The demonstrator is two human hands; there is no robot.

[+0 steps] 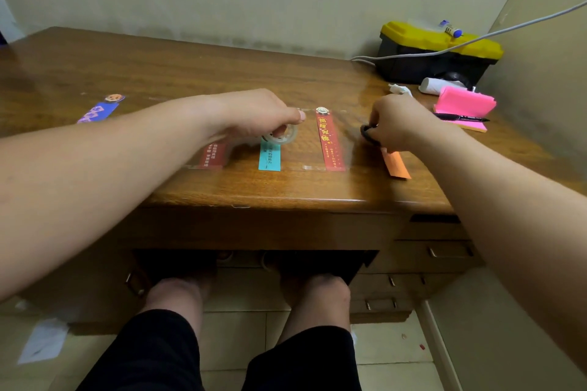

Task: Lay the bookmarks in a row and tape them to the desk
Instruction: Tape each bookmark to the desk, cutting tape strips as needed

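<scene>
Bookmarks, four paper strips (dark red, cyan, long red, orange), sit in a row by the brown wooden desk's front edge. Your left hand pinches the clear tape roll over the cyan strip; your right hand clenches a small dark object. Keep your tape taut and low, press, then cut.

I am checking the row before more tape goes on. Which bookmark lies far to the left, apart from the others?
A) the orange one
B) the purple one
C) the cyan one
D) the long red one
B: the purple bookmark lies alone at the far left of the desk; the cyan bookmark, long red bookmark and orange bookmark sit together near the front edge.
</scene>
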